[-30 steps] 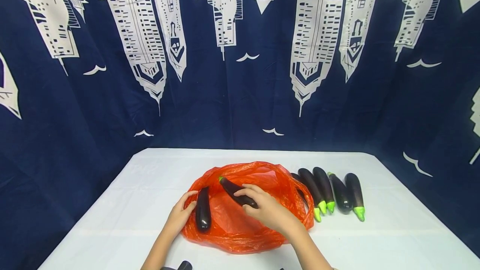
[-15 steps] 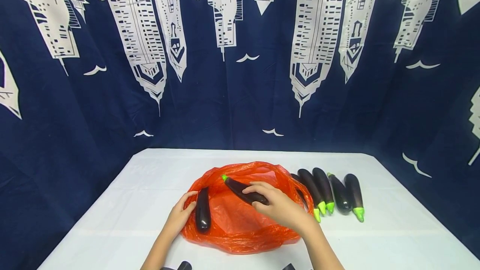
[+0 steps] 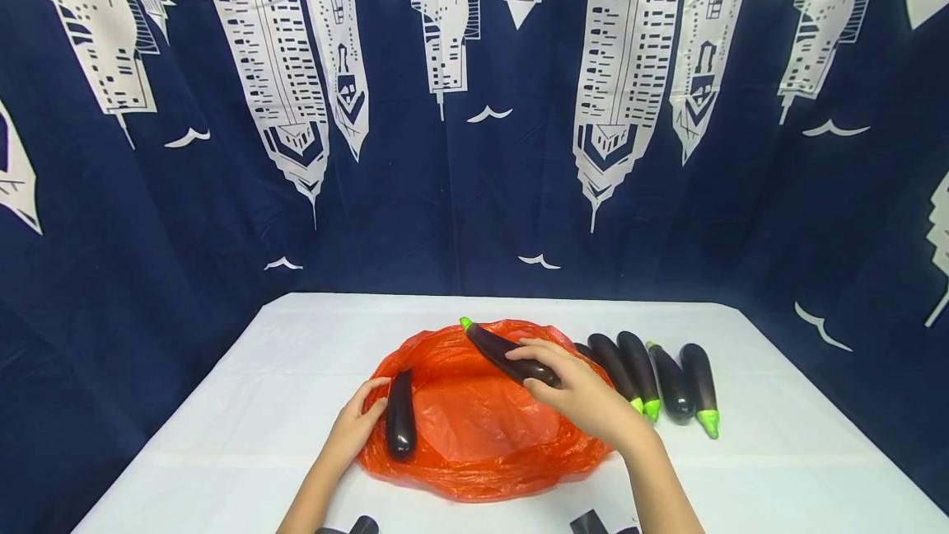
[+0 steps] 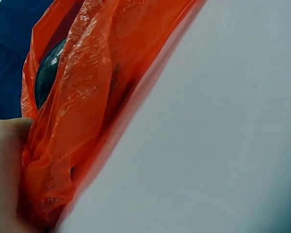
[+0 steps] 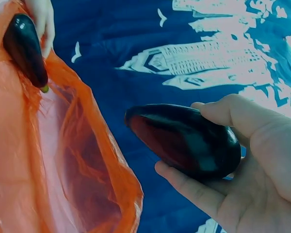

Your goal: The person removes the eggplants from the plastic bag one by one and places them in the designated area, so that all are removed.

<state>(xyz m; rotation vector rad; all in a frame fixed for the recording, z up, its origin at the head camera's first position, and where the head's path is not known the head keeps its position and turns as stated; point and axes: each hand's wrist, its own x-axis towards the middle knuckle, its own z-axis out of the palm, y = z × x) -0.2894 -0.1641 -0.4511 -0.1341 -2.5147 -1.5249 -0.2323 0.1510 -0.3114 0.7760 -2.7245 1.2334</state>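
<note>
Raised toward 2 o'clock since earlier, 1 held eggplant (image 3: 495,348) sits in the right hand (image 3: 582,392)'s half-closed fingers over the bag (image 3: 474,483); 1 bagged eggplant (image 3: 401,419) remains at 9 o'clock by the left hand (image 3: 352,428), grip unclear, with 5 loose eggplants (image 3: 672,387) out at 3 o'clock.
</note>
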